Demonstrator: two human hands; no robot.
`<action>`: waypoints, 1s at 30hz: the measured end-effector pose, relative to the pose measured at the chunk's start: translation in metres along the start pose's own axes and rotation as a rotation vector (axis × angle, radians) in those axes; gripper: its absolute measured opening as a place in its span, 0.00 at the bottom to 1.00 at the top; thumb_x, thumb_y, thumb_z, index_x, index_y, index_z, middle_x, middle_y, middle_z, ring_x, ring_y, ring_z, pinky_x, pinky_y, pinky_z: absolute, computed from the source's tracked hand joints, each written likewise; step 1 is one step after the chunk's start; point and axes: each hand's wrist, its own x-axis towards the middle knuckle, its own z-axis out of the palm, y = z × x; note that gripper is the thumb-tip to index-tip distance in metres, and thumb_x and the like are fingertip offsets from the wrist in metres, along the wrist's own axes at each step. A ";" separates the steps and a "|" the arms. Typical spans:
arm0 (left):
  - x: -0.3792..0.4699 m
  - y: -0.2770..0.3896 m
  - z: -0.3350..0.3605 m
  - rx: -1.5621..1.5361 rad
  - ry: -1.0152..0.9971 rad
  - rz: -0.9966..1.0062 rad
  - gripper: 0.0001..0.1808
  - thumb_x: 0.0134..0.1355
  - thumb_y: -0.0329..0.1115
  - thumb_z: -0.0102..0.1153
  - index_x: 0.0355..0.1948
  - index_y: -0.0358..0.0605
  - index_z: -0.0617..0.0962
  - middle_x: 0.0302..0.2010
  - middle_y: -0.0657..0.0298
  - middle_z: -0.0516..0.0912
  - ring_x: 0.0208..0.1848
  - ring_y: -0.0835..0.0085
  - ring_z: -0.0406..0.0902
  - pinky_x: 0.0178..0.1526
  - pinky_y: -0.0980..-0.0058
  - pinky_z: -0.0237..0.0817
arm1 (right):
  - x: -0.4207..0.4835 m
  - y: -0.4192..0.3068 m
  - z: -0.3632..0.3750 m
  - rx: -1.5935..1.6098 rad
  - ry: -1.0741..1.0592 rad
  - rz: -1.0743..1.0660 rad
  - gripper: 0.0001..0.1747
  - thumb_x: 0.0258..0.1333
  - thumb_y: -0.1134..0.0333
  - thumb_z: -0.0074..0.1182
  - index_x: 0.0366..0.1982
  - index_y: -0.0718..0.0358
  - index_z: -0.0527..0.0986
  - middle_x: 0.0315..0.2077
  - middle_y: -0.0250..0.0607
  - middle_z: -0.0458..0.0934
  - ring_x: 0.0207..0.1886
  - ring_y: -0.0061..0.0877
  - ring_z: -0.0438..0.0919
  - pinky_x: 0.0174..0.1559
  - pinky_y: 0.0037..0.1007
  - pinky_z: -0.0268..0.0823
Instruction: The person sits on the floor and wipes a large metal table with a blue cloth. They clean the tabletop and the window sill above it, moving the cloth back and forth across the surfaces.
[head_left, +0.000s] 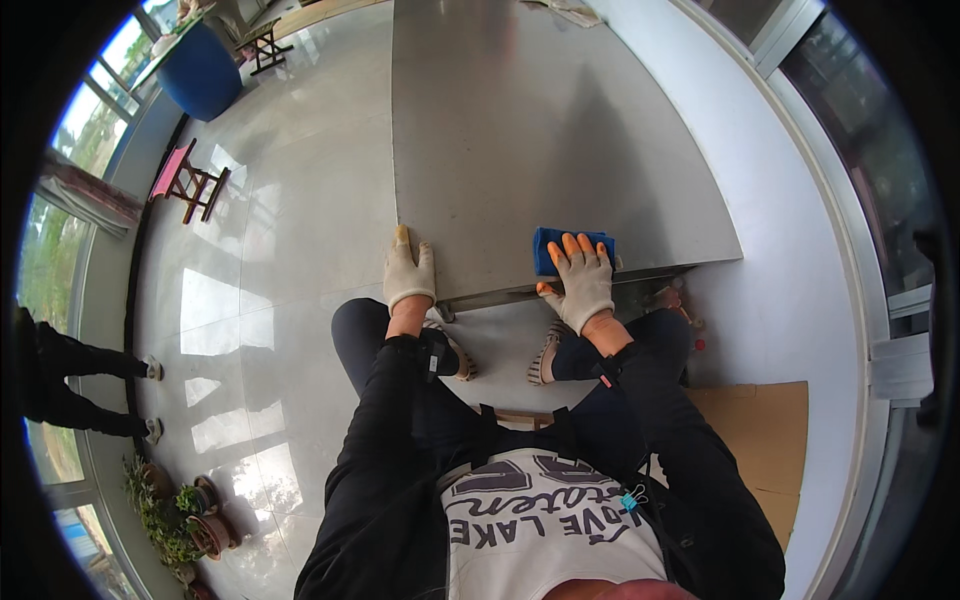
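Before me stretches a long stainless steel table (480, 165) with a bare metal top. My left hand (411, 270), in a pale work glove with a yellowed fingertip, rests at the table's near left corner, fingers apart and holding nothing. Under my right hand (583, 281), gloved with orange fingertips, lies a folded blue cloth (550, 251). That hand presses the cloth flat on the tabletop near the front edge, its thumb at the edge.
A white wall (795, 225) borders the table's right side. Cardboard (757, 442) lies at my right. Leftward are a pink folding stool (176, 169), a blue barrel (199, 71), potted plants (206, 532) and a standing person's legs (97, 364). Grey tiles (300, 225) cover the floor.
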 end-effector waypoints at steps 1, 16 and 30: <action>0.000 0.000 0.001 0.017 -0.005 -0.003 0.34 0.74 0.50 0.54 0.76 0.46 0.68 0.71 0.51 0.75 0.71 0.50 0.73 0.70 0.57 0.67 | -0.001 -0.006 -0.001 0.022 -0.017 0.002 0.50 0.64 0.30 0.49 0.79 0.50 0.60 0.79 0.43 0.57 0.82 0.42 0.54 0.81 0.51 0.37; 0.002 -0.005 0.001 0.006 -0.060 -0.023 0.36 0.75 0.50 0.52 0.78 0.44 0.66 0.74 0.49 0.73 0.73 0.51 0.71 0.73 0.59 0.64 | -0.001 0.018 -0.001 0.106 -0.014 -0.229 0.35 0.74 0.39 0.44 0.76 0.43 0.67 0.78 0.35 0.63 0.81 0.33 0.57 0.81 0.46 0.41; 0.000 -0.005 0.002 0.029 -0.051 -0.008 0.35 0.75 0.49 0.52 0.77 0.43 0.66 0.73 0.46 0.73 0.72 0.48 0.72 0.72 0.59 0.64 | 0.024 0.129 0.021 0.107 -0.153 0.544 0.34 0.78 0.44 0.36 0.80 0.39 0.59 0.78 0.38 0.61 0.80 0.41 0.58 0.81 0.50 0.42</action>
